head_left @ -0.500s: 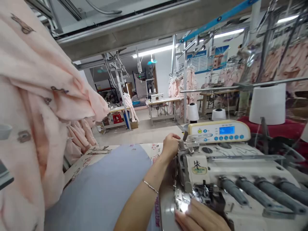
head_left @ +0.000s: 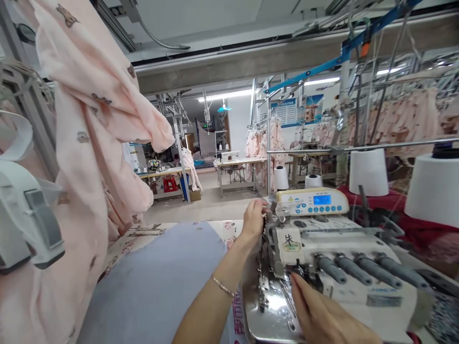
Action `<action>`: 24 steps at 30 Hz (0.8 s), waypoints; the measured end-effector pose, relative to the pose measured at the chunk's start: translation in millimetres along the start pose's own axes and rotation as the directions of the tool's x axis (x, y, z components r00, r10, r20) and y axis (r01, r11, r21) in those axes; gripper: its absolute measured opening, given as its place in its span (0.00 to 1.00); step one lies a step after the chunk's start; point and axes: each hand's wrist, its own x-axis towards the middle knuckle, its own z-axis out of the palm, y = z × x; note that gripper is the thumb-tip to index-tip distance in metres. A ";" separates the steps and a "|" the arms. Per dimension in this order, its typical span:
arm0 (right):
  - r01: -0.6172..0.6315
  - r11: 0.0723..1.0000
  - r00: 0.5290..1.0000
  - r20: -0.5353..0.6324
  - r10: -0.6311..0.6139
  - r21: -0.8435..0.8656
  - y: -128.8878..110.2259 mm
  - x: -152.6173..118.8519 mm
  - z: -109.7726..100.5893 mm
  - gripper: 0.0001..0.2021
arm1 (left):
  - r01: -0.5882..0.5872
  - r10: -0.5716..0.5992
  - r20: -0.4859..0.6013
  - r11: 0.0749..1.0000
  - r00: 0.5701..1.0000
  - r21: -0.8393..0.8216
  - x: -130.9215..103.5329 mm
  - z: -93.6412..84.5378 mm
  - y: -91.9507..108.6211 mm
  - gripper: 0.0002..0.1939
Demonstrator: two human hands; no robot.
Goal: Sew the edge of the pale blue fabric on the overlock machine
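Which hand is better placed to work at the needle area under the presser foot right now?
Right. The right hand has its fingertips at the presser foot; the left hand is up at the machine's rear left end.

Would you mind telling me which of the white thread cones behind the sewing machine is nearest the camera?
The big thread cone at the far right edge, with a dark top; the other three stand further back and look smaller.

machine: white sewing machine (head_left: 333,267) sits low and right of middle
left hand: left hand (head_left: 253,220) reaches to the machine's far left end, fingers on the parts up top there
right hand: right hand (head_left: 322,317) lies on the machine's near side, fingertips right at the needle area (head_left: 299,274)
panel: control panel (head_left: 311,201) sits on the machine's back edge, blue screen lit
thread: white thread cones (head_left: 369,172) stand behind the machine
cloth: pink garment (head_left: 93,129) hangs well left of the machine
table: grey sheet (head_left: 161,282) just left of the machine
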 end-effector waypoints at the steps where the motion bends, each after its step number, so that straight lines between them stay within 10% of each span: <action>1: -0.026 1.000 1.000 -0.005 0.026 -0.012 -3.5 1.4 0.9 0.21 | -0.023 0.023 -0.029 1.000 0.999 0.003 -10.8 -6.7 3.5 0.15; 10: -0.258 0.966 0.965 -0.043 0.258 -0.017 -16.7 19.4 0.2 0.16 | -0.110 0.114 -0.101 0.993 0.988 0.039 -115.5 -68.6 25.0 0.14; 24: -0.515 0.836 0.852 0.010 0.523 0.191 -26.5 26.2 0.9 0.16 | -0.075 0.080 -0.082 0.995 0.993 0.068 -179.5 -62.7 -1.3 0.22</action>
